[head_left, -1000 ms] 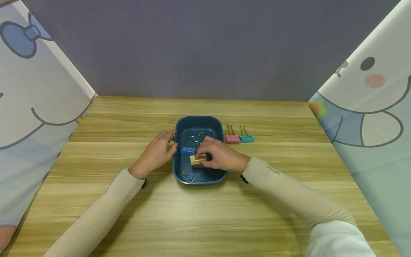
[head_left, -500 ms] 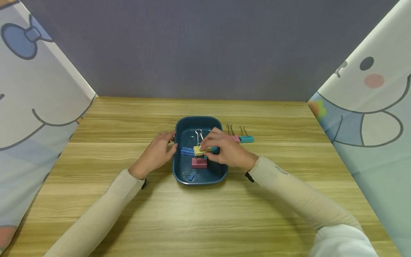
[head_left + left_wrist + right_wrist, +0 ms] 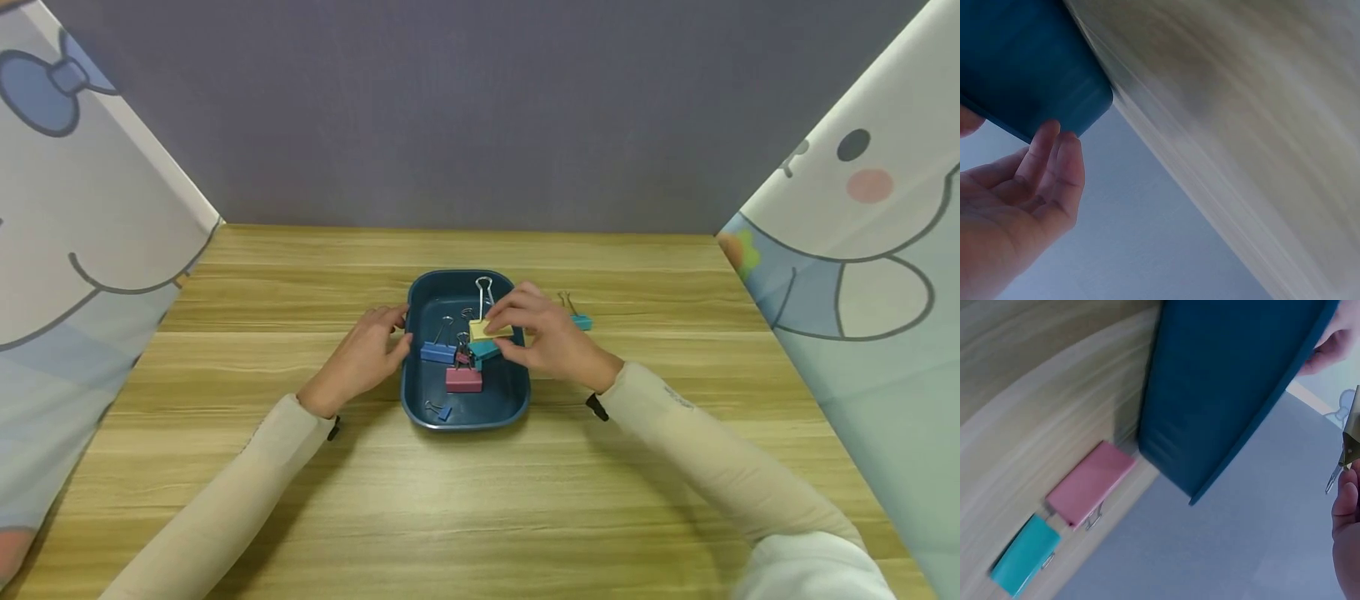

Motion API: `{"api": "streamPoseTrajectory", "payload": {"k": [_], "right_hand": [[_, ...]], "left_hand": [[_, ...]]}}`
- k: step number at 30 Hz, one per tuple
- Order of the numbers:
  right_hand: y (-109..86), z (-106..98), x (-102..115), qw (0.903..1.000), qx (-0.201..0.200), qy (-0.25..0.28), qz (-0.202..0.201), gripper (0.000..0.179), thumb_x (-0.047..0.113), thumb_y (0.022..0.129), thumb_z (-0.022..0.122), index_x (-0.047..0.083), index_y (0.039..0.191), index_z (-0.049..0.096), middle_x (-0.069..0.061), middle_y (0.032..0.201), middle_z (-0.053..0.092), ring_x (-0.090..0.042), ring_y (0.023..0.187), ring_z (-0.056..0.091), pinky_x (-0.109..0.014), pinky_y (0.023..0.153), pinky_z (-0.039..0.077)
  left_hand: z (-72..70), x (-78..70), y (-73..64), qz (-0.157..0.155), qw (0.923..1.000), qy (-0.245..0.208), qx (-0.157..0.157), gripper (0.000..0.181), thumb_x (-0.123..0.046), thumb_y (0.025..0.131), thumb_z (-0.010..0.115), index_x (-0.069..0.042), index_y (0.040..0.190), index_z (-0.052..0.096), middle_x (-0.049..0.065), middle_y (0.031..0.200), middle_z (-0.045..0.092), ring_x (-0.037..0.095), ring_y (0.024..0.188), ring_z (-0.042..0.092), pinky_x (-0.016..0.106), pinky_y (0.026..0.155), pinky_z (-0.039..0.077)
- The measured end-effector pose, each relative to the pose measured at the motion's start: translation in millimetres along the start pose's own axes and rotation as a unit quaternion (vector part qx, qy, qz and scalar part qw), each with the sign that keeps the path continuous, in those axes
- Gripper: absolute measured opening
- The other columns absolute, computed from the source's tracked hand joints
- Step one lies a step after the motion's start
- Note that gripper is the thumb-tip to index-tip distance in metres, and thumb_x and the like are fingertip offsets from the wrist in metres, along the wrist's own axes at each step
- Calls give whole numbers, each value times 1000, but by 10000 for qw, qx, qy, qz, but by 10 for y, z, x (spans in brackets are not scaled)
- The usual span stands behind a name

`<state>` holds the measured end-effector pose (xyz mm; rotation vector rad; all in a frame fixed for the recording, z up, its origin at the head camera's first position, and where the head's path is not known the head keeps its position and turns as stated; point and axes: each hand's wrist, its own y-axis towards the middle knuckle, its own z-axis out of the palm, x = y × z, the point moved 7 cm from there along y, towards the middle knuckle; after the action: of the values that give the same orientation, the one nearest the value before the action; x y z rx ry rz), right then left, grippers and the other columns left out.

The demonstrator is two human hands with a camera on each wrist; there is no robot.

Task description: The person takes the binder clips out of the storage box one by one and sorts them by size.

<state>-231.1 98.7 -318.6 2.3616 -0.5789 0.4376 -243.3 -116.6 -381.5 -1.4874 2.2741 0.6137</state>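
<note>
Above the dark blue tray [image 3: 498,404], my right hand [image 3: 562,346] pinches a yellow binder clip [image 3: 478,331] between thumb and fingers, its wire handles pointing up and away. The clip [image 3: 1352,428] shows at the edge of the right wrist view. My left hand [image 3: 360,362] rests at the tray's left rim, its fingers [image 3: 1069,169] against the outer wall and holding no clip. Inside the tray lie a blue clip [image 3: 437,353], a teal clip [image 3: 484,349], a pink clip [image 3: 463,382] and a small blue clip [image 3: 445,412]. A small reddish clip [image 3: 462,357] sits among them.
On the table [image 3: 375,517], right of the tray, a pink binder clip [image 3: 1092,482] and a teal binder clip [image 3: 1025,555] lie side by side. My right hand hides the pink one in the head view. A grey panel [image 3: 465,117] stands behind the table.
My right hand has lifted the yellow binder clip off the pink one and carried it right and away, toward the tray's right rim. The left hand stays at the left rim.
</note>
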Motion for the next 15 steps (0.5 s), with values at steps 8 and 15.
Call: {"api": "streamPoseTrajectory", "payload": {"k": [8,15], "right_hand": [[-130,-174,-100,9994,-134,12,320,21,-3,77,73,11,92,72,1,104,63,-18,96,47,-26,69,52],[-273,-345,-180,9976,-382,-408,397,22,-2,75,74,12,91,72,-2,103,65,-19,94,49,-29,72,41]], "left_hand": [[13,3,3,-68,9999,-68,93,49,-14,94,55,9,135,42,19,109,57,30,100,50,45,83,47],[8,6,7,-101,9999,-94,90,49,-15,94,55,9,135,42,18,109,57,31,100,51,45,83,47]]}}
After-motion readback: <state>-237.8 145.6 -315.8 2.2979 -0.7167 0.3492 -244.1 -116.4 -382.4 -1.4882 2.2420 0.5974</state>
